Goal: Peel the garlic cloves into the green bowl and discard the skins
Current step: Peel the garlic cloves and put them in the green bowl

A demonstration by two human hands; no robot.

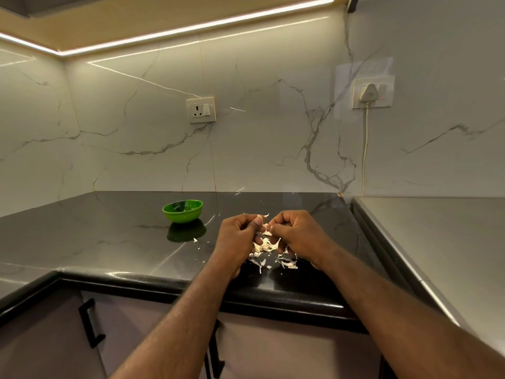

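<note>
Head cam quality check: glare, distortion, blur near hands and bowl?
Head view: LED strip glares, streaking the wall tiles; glossy countertop mirrors the green bowl; wide-angle bends its front edge; left hand and right hand, pinching the garlic clove, look slightly soft.

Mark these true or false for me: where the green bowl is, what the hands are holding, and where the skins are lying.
1. The green bowl stands left of the left hand. True.
2. The right hand holds a knife. False: both hands pinch a garlic clove.
3. Garlic skins lie on the countertop beneath the hands. True.
4. The bowl sits on a cutting board. False: it rests directly on the dark countertop.
</note>
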